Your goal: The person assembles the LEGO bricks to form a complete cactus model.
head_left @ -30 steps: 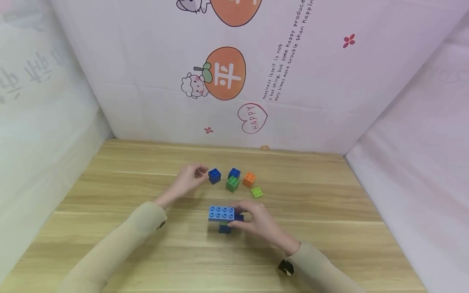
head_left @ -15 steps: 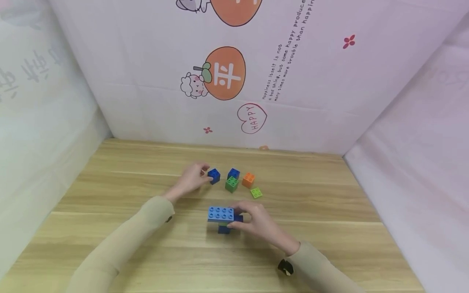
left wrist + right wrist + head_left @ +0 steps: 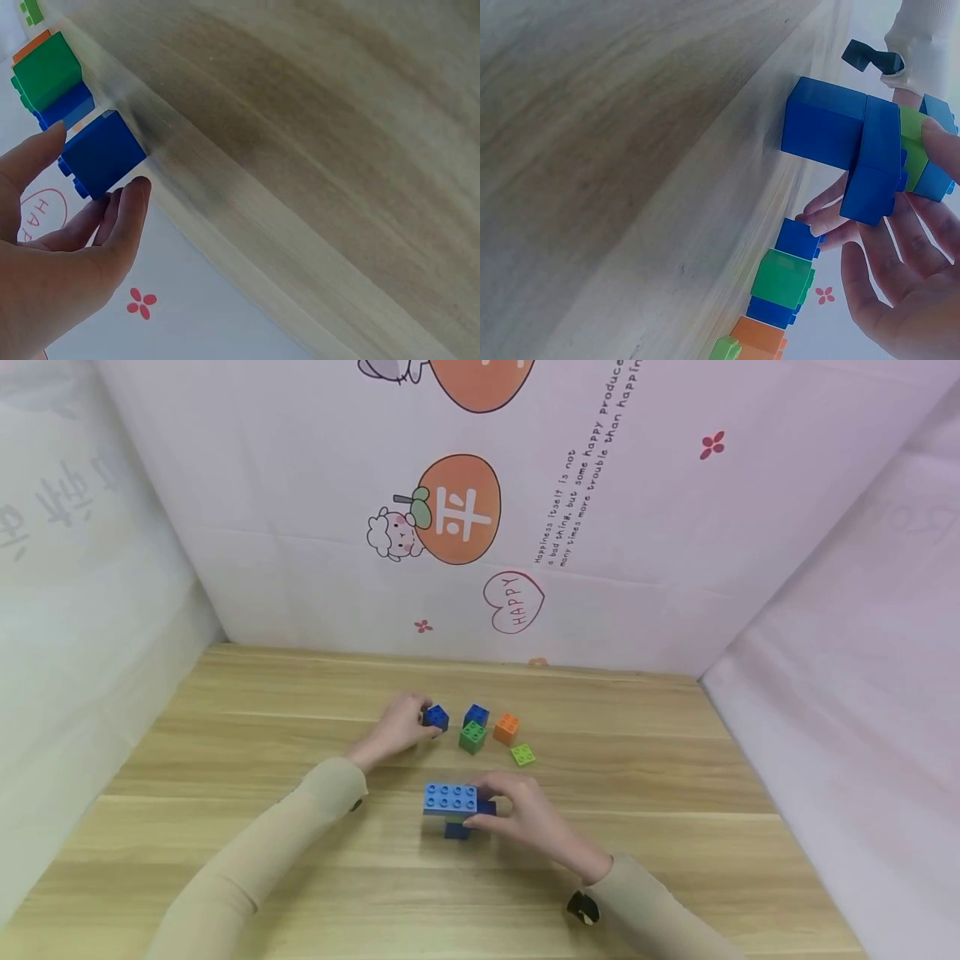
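My left hand (image 3: 397, 725) reaches around a dark blue toy building brick (image 3: 103, 154) on the table. In the left wrist view its thumb is at the studded side, and the fingers curve below, a small gap showing at the index fingertip. My right hand (image 3: 521, 814) holds a small stack of building bricks (image 3: 450, 799) between thumb and fingers. A light blue eight-stud brick (image 3: 438, 797) tops this stack. Under it, the right wrist view shows a lime green layer (image 3: 913, 139) and dark blue bricks (image 3: 825, 124); the right thumb presses the stack's side near the lime layer.
Right of the left hand stand another dark blue brick (image 3: 477, 715), a green brick (image 3: 472, 737) and an orange brick (image 3: 507, 727). A flat lime green piece (image 3: 522, 754) lies nearer. The wooden table (image 3: 637, 760) meets a printed white cloth wall (image 3: 615, 602) behind.
The left hand has moved a little right, bringing its thumb and fingers to either side of the dark blue brick. The right hand and its stack stay nearly still.
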Demonstrator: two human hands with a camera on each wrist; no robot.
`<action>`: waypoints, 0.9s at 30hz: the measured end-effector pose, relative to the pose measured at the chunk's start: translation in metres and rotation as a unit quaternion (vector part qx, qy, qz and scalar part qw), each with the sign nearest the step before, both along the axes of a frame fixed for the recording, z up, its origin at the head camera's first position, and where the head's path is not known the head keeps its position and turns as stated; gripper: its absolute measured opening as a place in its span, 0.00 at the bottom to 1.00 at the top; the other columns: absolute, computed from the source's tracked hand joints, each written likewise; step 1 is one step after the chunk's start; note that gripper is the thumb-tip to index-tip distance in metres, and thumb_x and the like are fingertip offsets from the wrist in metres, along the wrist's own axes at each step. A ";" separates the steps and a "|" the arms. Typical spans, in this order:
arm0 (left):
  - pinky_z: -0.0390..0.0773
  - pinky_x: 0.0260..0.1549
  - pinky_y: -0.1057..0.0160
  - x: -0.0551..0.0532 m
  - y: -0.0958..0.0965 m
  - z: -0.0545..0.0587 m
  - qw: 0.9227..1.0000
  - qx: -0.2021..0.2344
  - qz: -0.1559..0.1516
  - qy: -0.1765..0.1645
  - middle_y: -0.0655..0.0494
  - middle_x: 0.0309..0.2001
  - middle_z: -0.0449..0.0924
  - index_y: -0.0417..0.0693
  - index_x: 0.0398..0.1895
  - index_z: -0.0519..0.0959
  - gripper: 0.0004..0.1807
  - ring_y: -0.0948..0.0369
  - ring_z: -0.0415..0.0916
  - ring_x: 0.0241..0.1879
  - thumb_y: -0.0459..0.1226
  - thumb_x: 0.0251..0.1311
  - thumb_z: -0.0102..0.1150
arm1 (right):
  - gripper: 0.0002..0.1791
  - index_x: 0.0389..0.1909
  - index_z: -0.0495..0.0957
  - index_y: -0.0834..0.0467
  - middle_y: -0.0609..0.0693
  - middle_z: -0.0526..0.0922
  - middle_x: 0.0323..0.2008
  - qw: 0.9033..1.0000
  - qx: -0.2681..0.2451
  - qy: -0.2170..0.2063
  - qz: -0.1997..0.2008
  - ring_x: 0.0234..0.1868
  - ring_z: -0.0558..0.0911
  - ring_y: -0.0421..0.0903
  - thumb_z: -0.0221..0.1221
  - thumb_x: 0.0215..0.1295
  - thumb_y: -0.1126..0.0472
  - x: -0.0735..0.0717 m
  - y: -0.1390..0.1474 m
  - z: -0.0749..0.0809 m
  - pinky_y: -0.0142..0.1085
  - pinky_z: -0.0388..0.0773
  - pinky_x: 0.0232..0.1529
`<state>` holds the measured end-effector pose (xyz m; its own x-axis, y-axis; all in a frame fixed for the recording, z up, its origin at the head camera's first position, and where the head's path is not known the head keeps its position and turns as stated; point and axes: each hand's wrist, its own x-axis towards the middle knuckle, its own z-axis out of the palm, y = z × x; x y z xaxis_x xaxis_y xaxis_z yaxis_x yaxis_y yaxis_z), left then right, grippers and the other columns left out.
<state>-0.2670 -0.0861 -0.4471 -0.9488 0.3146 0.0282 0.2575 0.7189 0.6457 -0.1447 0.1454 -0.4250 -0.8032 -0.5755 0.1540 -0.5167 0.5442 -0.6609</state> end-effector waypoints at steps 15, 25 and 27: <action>0.83 0.55 0.51 -0.001 -0.003 -0.001 1.000 0.018 0.002 -0.018 0.37 0.55 0.79 0.33 0.58 0.75 0.23 0.47 0.79 0.53 0.36 0.63 0.64 | 0.20 0.51 0.81 0.54 0.49 0.87 0.47 1.000 -0.008 -0.002 0.005 0.47 0.87 0.46 0.69 0.58 0.56 0.000 -0.001 0.000 0.44 0.84 0.55; 0.83 0.54 0.52 0.006 -0.010 0.008 0.999 0.033 -0.010 -0.006 0.39 0.53 0.81 0.36 0.55 0.77 0.20 0.49 0.80 0.51 0.35 0.62 0.65 | 0.20 0.52 0.80 0.55 0.49 0.87 0.47 1.000 -0.009 0.001 0.005 0.47 0.86 0.44 0.69 0.58 0.56 -0.001 0.000 -0.002 0.45 0.84 0.56; 0.83 0.53 0.52 0.009 -0.012 0.009 0.999 0.038 -0.015 0.000 0.40 0.52 0.81 0.36 0.55 0.78 0.20 0.49 0.80 0.50 0.35 0.61 0.66 | 0.20 0.51 0.80 0.55 0.49 0.87 0.47 1.000 -0.010 0.001 0.006 0.47 0.86 0.44 0.69 0.59 0.56 -0.001 0.000 -0.003 0.45 0.84 0.56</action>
